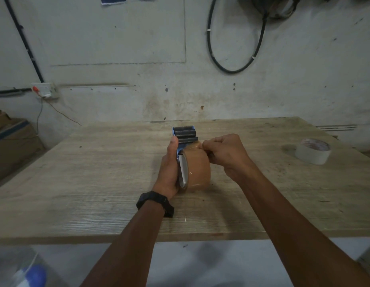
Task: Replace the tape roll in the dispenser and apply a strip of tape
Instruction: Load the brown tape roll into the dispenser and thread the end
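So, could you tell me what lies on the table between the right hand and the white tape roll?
Nothing: the head view shows bare wooden table between the right hand and the white tape roll.

Glossy brown plastic tape roll (197, 170), matt grainy wooden table (97, 172), rough wall (117, 48)

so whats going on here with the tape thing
A person is loading a tape dispenser over a wooden table. The left hand grips the dispenser with a brown tape roll already seated in it. The right hand pinches at the top of the roll with its fingers, apparently picking up the loose end near the rollers. No strip has been applied yet. A white tape roll lies apart on the table to the right.
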{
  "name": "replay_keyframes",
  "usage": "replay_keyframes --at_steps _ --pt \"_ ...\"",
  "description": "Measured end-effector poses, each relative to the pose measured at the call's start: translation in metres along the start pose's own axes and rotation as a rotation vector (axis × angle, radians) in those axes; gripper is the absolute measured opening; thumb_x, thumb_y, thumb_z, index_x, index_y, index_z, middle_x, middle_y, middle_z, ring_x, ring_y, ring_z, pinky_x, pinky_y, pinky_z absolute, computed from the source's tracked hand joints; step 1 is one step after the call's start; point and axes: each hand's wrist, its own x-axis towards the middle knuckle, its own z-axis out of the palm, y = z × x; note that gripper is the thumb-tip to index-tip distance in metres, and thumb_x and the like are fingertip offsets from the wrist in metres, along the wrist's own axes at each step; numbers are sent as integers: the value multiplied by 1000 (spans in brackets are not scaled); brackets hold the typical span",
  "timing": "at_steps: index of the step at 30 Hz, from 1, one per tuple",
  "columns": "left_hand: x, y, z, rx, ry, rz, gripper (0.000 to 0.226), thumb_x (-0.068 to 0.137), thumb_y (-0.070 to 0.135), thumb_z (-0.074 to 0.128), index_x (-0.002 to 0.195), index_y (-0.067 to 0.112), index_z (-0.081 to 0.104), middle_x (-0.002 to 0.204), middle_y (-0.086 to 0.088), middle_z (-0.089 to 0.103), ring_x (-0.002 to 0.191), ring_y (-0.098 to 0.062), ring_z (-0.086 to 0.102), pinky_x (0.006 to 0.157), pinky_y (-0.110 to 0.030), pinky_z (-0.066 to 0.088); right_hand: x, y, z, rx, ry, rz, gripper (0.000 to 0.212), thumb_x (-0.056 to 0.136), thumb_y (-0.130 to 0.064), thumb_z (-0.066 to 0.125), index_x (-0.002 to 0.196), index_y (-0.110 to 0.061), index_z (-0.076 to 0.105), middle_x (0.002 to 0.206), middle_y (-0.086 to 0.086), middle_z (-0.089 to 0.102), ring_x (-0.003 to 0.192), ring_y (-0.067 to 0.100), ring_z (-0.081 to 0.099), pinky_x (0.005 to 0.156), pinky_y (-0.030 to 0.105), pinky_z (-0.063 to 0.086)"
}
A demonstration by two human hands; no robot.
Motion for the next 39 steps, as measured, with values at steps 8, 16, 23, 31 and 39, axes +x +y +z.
replay_keyframes --at_steps 8,16,23,31,39 --pt "-2 2 1 -23 -4 11 91 58 89 62 119 23 73 113 -16 75 102 -33 71 98 -56 53 3 -1 3 42 -3 64 15 90 -12 74 92 3 76 85 12 79 74 17 77 53 20 57" --pt "0 -1 0 -18 -52 -15 112 51 91 67 133 16 64 112 -17 72 99 -31 70 91 -50 52 2 0 10 -119 70 -139 17 93 -14 71 77 -18 70 76 -2 72 68 6 69 50 13 51" --pt "-1 -3 -1 -49 -96 -31 111 55 88 68 138 16 59 110 -16 72 92 -28 72 79 -43 56 4 6 8 -390 160 -497 12 99 -20 64 90 -16 71 78 -18 60 73 -4 59 67 15 47" --pt "0 -4 -5 -37 -96 -57 93 68 84 55 127 14 66 93 -12 75 79 -24 72 69 -36 56 4 15 10 -516 173 -750 8 101 -12 59 95 -9 65 90 -2 63 82 12 58 73 28 50" --pt "3 -6 -1 -2 -142 -58 99 55 87 69 121 14 69 87 -10 72 76 -24 68 75 -37 52 12 10 -5 -676 51 -779 8 103 -13 57 98 -9 62 92 -2 58 74 17 62 64 30 58"
